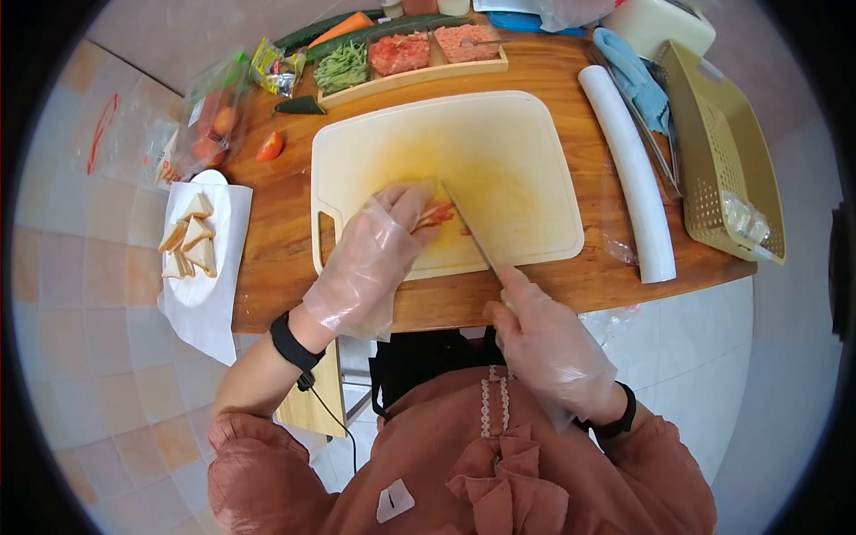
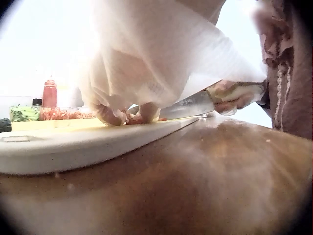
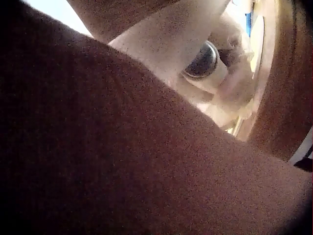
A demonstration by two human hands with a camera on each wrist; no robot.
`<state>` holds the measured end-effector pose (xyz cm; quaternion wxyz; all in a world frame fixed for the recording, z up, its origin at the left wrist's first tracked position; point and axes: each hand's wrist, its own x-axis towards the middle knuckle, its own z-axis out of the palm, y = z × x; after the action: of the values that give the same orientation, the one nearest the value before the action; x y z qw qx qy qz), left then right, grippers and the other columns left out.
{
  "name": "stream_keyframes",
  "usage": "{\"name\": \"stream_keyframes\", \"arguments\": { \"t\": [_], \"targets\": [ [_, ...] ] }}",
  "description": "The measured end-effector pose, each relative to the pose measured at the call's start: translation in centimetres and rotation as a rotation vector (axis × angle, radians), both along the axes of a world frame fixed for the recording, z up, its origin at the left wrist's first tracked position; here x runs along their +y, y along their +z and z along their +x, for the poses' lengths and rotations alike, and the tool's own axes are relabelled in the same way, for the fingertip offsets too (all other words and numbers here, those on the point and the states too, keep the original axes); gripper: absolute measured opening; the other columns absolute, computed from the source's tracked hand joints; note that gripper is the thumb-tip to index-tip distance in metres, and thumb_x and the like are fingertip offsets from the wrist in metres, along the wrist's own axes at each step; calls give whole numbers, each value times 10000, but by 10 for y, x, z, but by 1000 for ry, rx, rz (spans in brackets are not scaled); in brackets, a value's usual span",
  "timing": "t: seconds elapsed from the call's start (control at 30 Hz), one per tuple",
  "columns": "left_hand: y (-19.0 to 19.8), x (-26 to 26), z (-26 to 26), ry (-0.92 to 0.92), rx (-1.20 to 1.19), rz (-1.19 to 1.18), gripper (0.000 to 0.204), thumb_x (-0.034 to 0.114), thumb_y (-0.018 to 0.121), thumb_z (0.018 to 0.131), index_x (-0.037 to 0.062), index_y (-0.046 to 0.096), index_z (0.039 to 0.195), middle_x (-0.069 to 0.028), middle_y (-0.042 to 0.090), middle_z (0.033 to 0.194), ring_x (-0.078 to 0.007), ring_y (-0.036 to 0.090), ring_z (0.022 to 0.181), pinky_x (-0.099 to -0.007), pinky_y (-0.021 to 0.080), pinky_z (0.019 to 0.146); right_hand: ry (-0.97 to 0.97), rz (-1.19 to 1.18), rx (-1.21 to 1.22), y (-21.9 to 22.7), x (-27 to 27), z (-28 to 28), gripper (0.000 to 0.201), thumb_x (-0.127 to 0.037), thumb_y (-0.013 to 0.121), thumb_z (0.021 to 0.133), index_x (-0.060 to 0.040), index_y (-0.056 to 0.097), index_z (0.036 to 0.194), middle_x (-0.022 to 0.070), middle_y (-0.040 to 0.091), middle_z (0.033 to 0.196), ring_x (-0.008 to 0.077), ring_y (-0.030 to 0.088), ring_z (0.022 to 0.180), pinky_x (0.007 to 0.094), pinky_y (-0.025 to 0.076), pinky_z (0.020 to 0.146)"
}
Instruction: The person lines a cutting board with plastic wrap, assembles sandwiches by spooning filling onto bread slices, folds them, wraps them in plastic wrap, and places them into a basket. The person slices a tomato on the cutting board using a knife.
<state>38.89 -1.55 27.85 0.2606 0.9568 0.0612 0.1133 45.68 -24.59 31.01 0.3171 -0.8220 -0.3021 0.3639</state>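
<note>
On the cream cutting board [image 1: 526,134], my gloved left hand [image 1: 370,259] holds down some red food strips [image 1: 434,216] with its curled fingers. The strips are small and partly hidden under the fingertips. My gloved right hand [image 1: 557,348] grips a kitchen knife [image 1: 474,234], its blade angled away to the upper left beside the strips. In the left wrist view the knife blade [image 2: 188,106] lies low over the board, right by the left fingertips. The right wrist view is mostly covered by a sleeve [image 3: 112,142]; the round end of the knife handle [image 3: 203,61] shows there.
Behind the board sits a wooden tray [image 1: 419,78] with shredded cucumber and chopped reddish foods. A tomato wedge [image 1: 270,146] lies left, near a plate [image 1: 189,290] of sandwich triangles. To the right are a white roll [image 1: 629,174] and an olive basket [image 1: 727,160].
</note>
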Motion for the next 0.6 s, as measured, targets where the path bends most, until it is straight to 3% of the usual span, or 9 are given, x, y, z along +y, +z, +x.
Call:
{"name": "stream_keyframes", "arguments": {
  "t": [0.13, 0.2, 0.23, 0.27, 0.33, 0.4, 0.5, 0.6],
  "targets": [
    [-1, 1, -1, 1, 19, -29, 340, 125, 678, 901, 9, 579, 1205, -208, 630, 1110, -411, 603, 1059, -473, 504, 867, 9, 12, 41, 3, 4, 7, 465, -177, 499, 1022, -27, 409, 1453, 279, 661, 1072, 458, 670, 941, 517, 532, 844],
    [-6, 3, -1, 17, 28, -29, 340, 122, 687, 892, 12, 586, 1197, -206, 635, 1101, -413, 608, 1048, -470, 508, 862, -197, 112, 363, -1, 2, 13, 420, -171, 502, 1032, -29, 439, 1422, 224, 668, 996, 318, 709, 810, 432, 569, 711],
    [-10, 3, -1, 31, 36, -26, 340, 119, 695, 883, 15, 593, 1190, -203, 640, 1092, -414, 612, 1037, -467, 511, 857, -209, 86, 434, -2, -1, 18, 384, -189, 511, 1046, 13, 470, 1371, 151, 656, 948, 167, 669, 713, 324, 567, 617],
    [-14, 5, -2, 22, 47, -47, 340, 119, 695, 883, 15, 593, 1190, -203, 640, 1092, -414, 612, 1037, -467, 511, 857, -222, 67, 442, -5, -4, 20, 384, -189, 511, 1046, 13, 470, 1371, 151, 656, 948, 167, 669, 713, 324, 567, 617],
    [-22, 9, -3, 1, -41, 50, 342, 104, 713, 859, 25, 606, 1174, -198, 650, 1055, -418, 623, 998, -464, 518, 839, -347, 343, 624, -17, -11, 21, 400, -232, 521, 1053, 54, 486, 1330, 115, 656, 940, 130, 642, 661, 282, 571, 604],
    [-13, 3, -2, 3, -42, -15, 329, 73, 715, 843, 23, 625, 1155, -191, 657, 1027, -414, 633, 972, -458, 523, 825, -374, 406, 657, -27, -19, 24, 456, -330, 505, 1070, 86, 523, 1256, 94, 653, 931, 143, 652, 653, 272, 584, 643],
    [-6, 1, -3, 57, 2, -82, 316, 29, 679, 857, 5, 650, 1171, -198, 659, 1050, -395, 641, 975, -422, 526, 843, -291, 519, 766, -31, -28, 31, 572, -468, 477, 1071, 90, 599, 1107, 140, 678, 979, 174, 698, 727, 273, 591, 693],
    [-1, 1, -4, 49, 35, -76, 315, 17, 668, 868, 0, 645, 1181, -207, 653, 1049, -394, 639, 952, -410, 523, 843, -270, 536, 831, -33, -31, 35, 537, -424, 495, 1069, 101, 596, 1118, 181, 680, 1035, 190, 713, 823, 286, 598, 749]
  ]
}}
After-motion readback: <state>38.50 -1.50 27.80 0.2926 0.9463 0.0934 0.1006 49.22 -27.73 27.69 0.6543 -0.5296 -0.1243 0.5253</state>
